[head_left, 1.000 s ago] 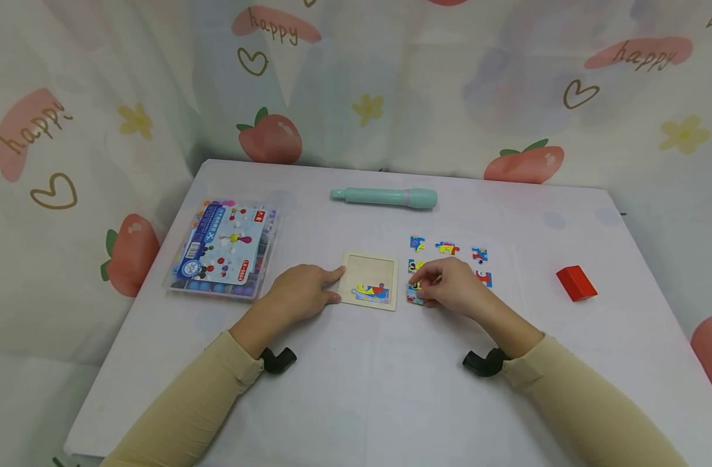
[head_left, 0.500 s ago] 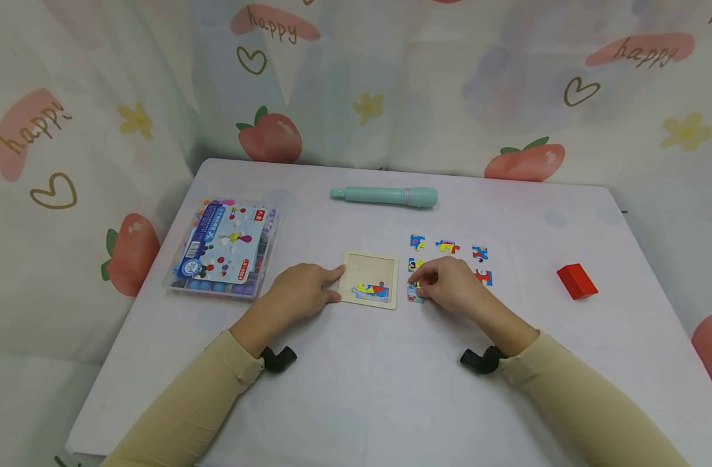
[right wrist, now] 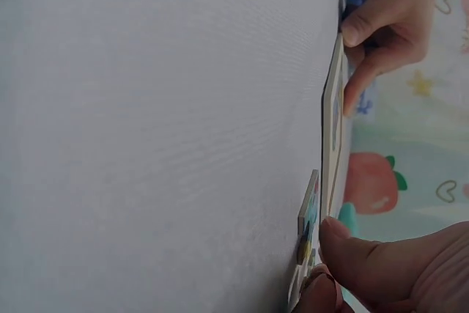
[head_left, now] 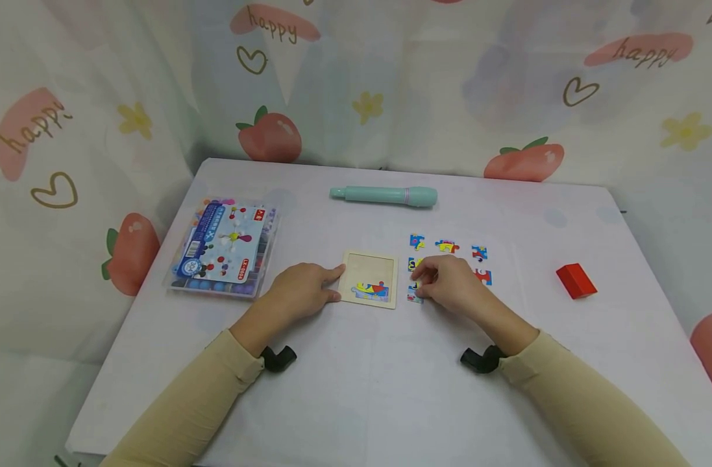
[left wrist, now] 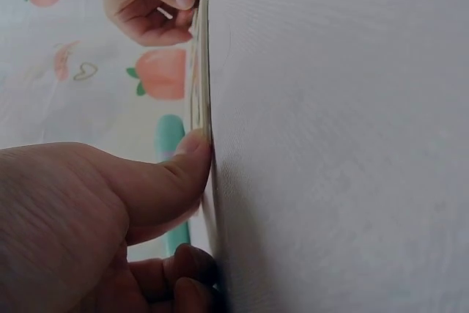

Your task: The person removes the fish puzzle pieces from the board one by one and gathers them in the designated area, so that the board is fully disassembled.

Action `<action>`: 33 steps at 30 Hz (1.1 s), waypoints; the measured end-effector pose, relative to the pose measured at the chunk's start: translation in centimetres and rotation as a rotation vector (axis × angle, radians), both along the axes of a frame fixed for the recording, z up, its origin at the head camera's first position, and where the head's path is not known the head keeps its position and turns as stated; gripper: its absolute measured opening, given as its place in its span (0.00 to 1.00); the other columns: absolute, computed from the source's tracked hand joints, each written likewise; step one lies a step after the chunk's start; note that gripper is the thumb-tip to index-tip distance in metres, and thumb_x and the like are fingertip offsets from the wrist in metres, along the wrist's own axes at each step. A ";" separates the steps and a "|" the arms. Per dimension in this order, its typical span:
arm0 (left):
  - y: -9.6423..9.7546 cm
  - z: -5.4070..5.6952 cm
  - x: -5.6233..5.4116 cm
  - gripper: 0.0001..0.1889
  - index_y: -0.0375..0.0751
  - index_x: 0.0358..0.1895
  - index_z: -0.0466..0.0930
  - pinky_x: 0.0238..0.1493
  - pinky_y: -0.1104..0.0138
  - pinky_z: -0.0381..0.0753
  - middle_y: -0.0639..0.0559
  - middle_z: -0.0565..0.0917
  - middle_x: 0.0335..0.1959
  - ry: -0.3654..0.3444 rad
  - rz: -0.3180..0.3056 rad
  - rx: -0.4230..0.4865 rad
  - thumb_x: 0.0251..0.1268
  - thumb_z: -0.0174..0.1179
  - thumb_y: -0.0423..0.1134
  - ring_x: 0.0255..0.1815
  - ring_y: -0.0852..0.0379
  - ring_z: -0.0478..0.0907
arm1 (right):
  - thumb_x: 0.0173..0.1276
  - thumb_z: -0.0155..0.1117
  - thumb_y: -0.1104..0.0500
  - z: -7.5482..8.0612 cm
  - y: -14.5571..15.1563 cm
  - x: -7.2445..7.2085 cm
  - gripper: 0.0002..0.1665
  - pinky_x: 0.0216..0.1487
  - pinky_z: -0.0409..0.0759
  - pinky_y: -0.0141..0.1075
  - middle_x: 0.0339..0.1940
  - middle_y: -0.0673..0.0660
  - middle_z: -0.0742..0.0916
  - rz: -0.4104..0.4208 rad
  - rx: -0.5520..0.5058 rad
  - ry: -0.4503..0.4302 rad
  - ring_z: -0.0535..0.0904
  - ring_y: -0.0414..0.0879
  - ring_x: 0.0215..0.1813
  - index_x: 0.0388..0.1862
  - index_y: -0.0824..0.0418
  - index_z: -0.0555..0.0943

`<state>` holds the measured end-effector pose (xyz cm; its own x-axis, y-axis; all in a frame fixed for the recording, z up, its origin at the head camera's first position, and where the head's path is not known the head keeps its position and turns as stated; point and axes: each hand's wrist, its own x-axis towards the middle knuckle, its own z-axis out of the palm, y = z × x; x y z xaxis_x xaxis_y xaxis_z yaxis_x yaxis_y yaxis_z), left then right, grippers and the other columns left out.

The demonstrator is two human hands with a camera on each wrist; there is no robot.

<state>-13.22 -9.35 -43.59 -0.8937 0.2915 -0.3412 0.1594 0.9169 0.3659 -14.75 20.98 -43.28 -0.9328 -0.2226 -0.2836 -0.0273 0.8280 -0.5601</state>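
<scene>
My left hand (head_left: 302, 290) rests at the left edge of a square wooden puzzle tray (head_left: 344, 277), index finger and thumb spread along its border. In the left wrist view the thumb (left wrist: 157, 188) presses the tray's edge. Joined puzzle pieces (head_left: 371, 292) lie in the tray's lower part. Right of the tray, my right hand (head_left: 449, 282) pinches a small colourful puzzle piece (head_left: 413, 297) with thumb and index finger. The right wrist view shows that piece (right wrist: 308, 207) edge-on, close over the table by the thumb. The palm hides part of the loose pieces.
Several loose puzzle pieces (head_left: 447, 246) lie beyond the right hand. A teal microphone-shaped stick (head_left: 385, 196) lies at the back. A clear box of coloured parts (head_left: 224, 250) stands at left, a red block (head_left: 576, 281) at right. Printed cloth hangs behind.
The puzzle piece under the right fingertips has shifted and turned slightly, and the right hand has moved a touch. The left hand and the tray have stayed in place.
</scene>
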 end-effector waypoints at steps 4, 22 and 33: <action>0.1 -0.2 0.2 0.35 0.65 0.82 0.68 0.68 0.48 0.83 0.44 0.82 0.74 0.033 -0.034 -0.042 0.75 0.68 0.52 0.73 0.43 0.81 | 0.68 0.79 0.60 0.3 -0.2 0.0 0.12 0.42 0.79 0.37 0.37 0.55 0.85 0.000 -0.013 0.025 0.79 0.51 0.44 0.50 0.55 0.90; 0.0 -0.7 0.4 0.35 0.50 0.88 0.57 0.87 0.39 0.58 0.49 0.54 0.91 0.180 -0.290 -0.147 0.86 0.54 0.52 0.92 0.42 0.48 | 0.70 0.75 0.65 0.4 -6.2 -0.2 0.16 0.35 0.87 0.37 0.46 0.57 0.86 0.103 -0.203 -0.036 0.83 0.47 0.32 0.55 0.57 0.89; -0.2 -1.3 0.1 0.35 0.50 0.88 0.56 0.88 0.38 0.54 0.52 0.50 0.92 0.143 -0.299 -0.125 0.86 0.53 0.54 0.92 0.43 0.49 | 0.67 0.78 0.62 -0.4 -8.5 -0.2 0.14 0.47 0.80 0.38 0.41 0.53 0.85 0.181 -0.069 -0.001 0.80 0.47 0.44 0.50 0.56 0.90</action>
<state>-13.11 -9.56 -44.89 -0.8165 0.5112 -0.2685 0.4688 0.8583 0.2085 -14.97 12.49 -43.69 -0.8753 -0.4062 -0.2625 -0.1721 0.7689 -0.6158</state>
